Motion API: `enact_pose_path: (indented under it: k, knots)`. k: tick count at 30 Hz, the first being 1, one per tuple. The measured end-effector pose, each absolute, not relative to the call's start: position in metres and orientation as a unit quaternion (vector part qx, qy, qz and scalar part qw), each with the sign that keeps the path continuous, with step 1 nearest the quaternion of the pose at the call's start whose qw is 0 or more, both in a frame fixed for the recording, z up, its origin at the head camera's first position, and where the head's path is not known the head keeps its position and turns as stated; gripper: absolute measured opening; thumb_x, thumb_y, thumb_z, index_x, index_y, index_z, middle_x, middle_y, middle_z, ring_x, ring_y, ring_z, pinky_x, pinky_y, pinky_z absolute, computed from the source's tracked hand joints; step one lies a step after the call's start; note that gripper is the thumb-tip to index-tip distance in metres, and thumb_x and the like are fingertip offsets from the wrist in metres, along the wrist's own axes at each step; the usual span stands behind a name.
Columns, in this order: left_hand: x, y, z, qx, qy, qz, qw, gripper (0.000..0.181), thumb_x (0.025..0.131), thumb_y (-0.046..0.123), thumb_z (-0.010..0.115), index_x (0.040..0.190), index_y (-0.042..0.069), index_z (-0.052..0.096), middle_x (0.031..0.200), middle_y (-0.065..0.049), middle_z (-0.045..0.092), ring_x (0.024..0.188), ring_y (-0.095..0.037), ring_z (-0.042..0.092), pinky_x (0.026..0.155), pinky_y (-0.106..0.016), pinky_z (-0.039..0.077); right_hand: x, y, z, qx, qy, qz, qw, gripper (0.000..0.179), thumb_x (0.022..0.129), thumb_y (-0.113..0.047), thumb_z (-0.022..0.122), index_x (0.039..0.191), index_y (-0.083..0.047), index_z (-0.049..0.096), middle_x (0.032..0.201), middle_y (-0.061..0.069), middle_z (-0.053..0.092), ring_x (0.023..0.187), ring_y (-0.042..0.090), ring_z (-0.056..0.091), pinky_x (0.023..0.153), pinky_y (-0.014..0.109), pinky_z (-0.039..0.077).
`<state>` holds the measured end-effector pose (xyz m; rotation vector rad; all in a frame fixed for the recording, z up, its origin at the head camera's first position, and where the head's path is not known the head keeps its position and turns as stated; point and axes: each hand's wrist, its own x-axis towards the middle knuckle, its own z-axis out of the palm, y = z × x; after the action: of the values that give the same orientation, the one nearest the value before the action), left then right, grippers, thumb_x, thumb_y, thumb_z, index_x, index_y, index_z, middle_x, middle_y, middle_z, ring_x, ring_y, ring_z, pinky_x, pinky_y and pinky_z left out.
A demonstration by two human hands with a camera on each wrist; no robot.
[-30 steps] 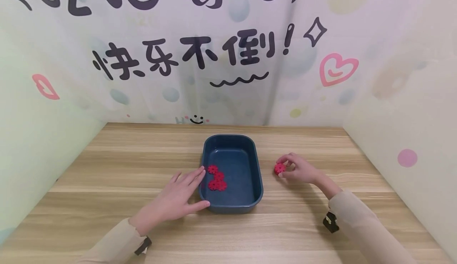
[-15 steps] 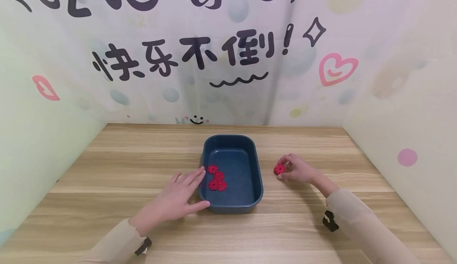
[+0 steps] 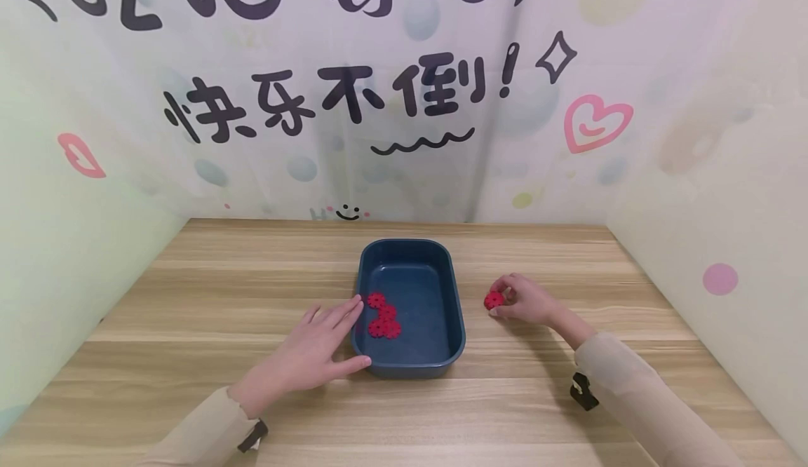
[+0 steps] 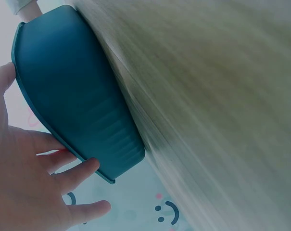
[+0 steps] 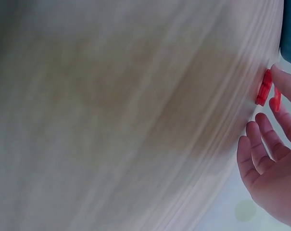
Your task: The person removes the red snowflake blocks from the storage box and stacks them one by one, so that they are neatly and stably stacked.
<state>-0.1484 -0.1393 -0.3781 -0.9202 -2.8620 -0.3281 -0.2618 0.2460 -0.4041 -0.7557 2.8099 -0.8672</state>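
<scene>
A dark blue rectangular tray (image 3: pixel 429 334) stands mid-table with several red flower-shaped discs (image 3: pixel 386 310) lying in its left part. My left hand (image 3: pixel 309 355) is at the tray's left side, fingers spread and straight. In the left wrist view its thumb and some fingertips touch the rim. Right of the tray, my right hand (image 3: pixel 530 302) pinches a red flower-shaped disc (image 5: pixel 277 98) between thumb and index finger. Close beside that disc, the right wrist view shows a small stack of red discs (image 5: pixel 264 89) on the table. The other right fingers are loosely bent.
The wood-grain table (image 3: pixel 221 278) ends at a printed cloth backdrop (image 3: pixel 265 172) with lettering. Pale walls flank it on the left and right. Both sleeves have a black wrist device (image 3: pixel 584 391) beneath.
The right hand and forearm have shifted very slightly left and toward the person, the red disc in the fingers. The left hand and tray stay put.
</scene>
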Motion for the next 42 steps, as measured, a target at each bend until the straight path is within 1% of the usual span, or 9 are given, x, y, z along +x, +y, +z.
enact_pose_path:
  k: [13, 27, 30, 35, 39, 42]
  knots:
    - [-0.148, -0.14, -0.378, -0.302, -0.945, -0.109, 0.059, 0.081, 0.081, 0.06, 0.045, 0.136, 0.003, 0.031, 0.141, -0.006, 0.026, 0.123, -0.022, 0.032, 0.096, -0.054, 0.021, -0.261, 0.245, -0.404, -0.243, 0.928, -0.278, 0.053, 0.032, 0.072, -0.02, 0.074, 0.097, -0.006, 0.058, 0.092, 0.006, 0.05, 0.081, 0.02, 0.049, 0.071, 0.036, 0.041]
    - [-0.148, -0.14, -0.378, -0.302, -0.945, -0.11, 0.057, 0.082, 0.081, 0.062, 0.043, 0.137, 0.004, 0.031, 0.141, -0.007, 0.027, 0.123, -0.022, 0.032, 0.096, -0.054, 0.02, -0.26, 0.243, -0.402, -0.245, 0.931, -0.267, 0.047, 0.03, 0.071, -0.017, 0.074, 0.095, -0.006, 0.059, 0.088, 0.006, 0.049, 0.079, 0.021, 0.046, 0.068, 0.034, 0.039]
    - [-0.148, -0.14, -0.377, -0.302, -0.945, -0.111, 0.058, 0.081, 0.081, 0.062, 0.043, 0.137, 0.003, 0.031, 0.141, -0.007, 0.027, 0.123, -0.022, 0.032, 0.096, -0.054, 0.02, -0.259, 0.243, -0.401, -0.249, 0.929, -0.27, 0.047, 0.032, 0.071, -0.017, 0.074, 0.097, -0.005, 0.059, 0.091, 0.007, 0.05, 0.08, 0.021, 0.047, 0.07, 0.035, 0.04]
    - [-0.147, -0.14, -0.377, -0.304, -0.944, -0.112, 0.059, 0.081, 0.081, 0.061, 0.044, 0.137, 0.003, 0.031, 0.141, -0.007, 0.027, 0.123, -0.022, 0.031, 0.096, -0.054, 0.021, -0.257, 0.244, -0.396, -0.258, 0.919, -0.296, 0.04, 0.035, 0.074, -0.015, 0.071, 0.102, 0.0, 0.057, 0.098, 0.013, 0.053, 0.082, 0.026, 0.05, 0.072, 0.039, 0.042]
    - [-0.147, -0.14, -0.378, -0.305, -0.944, -0.114, 0.058, 0.081, 0.081, 0.061, 0.044, 0.137, 0.003, 0.031, 0.141, -0.007, 0.027, 0.123, -0.022, 0.031, 0.096, -0.054, 0.021, -0.257, 0.242, -0.39, -0.272, 0.907, -0.321, 0.019, 0.034, 0.078, -0.017, 0.068, 0.105, 0.0, 0.056, 0.101, 0.016, 0.053, 0.083, 0.026, 0.051, 0.069, 0.035, 0.043]
    - [-0.148, -0.14, -0.378, -0.304, -0.944, -0.114, 0.058, 0.081, 0.081, 0.061, 0.044, 0.137, 0.003, 0.031, 0.141, -0.007, 0.026, 0.123, -0.022, 0.031, 0.096, -0.054, 0.021, -0.259, 0.233, -0.38, -0.291, 0.893, -0.343, 0.004, 0.032, 0.079, -0.017, 0.067, 0.105, -0.001, 0.057, 0.103, 0.013, 0.055, 0.084, 0.024, 0.052, 0.067, 0.033, 0.046]
